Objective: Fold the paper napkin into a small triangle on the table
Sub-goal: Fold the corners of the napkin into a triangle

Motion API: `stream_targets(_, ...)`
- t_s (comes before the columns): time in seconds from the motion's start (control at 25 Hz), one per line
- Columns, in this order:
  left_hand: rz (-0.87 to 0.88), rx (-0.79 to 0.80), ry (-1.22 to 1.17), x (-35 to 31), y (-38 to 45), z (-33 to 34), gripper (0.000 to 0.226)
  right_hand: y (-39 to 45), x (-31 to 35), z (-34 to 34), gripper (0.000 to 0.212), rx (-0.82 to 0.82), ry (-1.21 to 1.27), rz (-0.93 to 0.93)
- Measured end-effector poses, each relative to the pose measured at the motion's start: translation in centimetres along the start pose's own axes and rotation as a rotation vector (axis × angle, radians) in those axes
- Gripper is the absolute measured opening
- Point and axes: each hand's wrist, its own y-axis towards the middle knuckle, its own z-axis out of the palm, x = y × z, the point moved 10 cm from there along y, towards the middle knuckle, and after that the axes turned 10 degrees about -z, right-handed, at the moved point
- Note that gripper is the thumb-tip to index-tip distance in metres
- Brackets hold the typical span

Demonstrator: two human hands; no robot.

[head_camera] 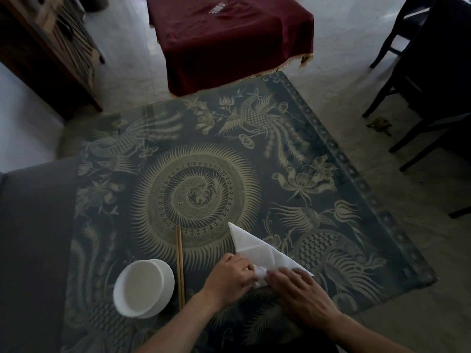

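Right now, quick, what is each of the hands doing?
Left hand: fingers curled, pinching the near edge of the white napkin.
Right hand: open, fingers flat, pressing the napkin onto the table.

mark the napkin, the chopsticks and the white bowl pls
napkin [257,247]: head view, on the flat white panel beyond the hands.
chopsticks [179,261]: head view, mid-length of the pair, right of the bowl.
white bowl [140,289]: head view, on its pale inner face.

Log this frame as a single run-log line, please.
stage: mid-fold | napkin: triangle, flat on table | left hand: pinching near corner | right hand: pressing right part | bowl, chopsticks: left, untouched
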Motion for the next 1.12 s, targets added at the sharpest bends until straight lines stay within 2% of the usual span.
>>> stream_targets(0.16,0.018,-0.055,0.042,0.0,-0.9,0.1,0.011,-0.3,-1.2,0.9,0.066,0.112,0.002,0.076)
stream_targets(0.56,0.021,0.000,0.057,0.8,-2.7,1.8,0.010,-0.4,-1.6,1.0,0.069,0.164,0.017,0.104)
stream_targets(0.72,-0.053,-0.153,-0.043,1.1,-1.1,-0.2,0.015,0.6,-2.1,0.7,0.070,0.173,0.032,0.165)
stream_targets(0.8,-0.107,-0.210,-0.025,0.8,1.0,-0.8,0.025,1.3,-2.5,0.5,0.069,0.171,0.052,0.230)
stream_targets(0.96,-0.129,-0.033,0.070,-0.6,4.6,2.3,0.061,1.0,-3.5,0.5,0.069,0.148,0.111,0.426)
stream_targets(1.12,-0.151,0.141,0.120,-0.4,4.4,6.3,0.069,1.0,-3.5,0.9,0.066,0.159,0.103,0.446)
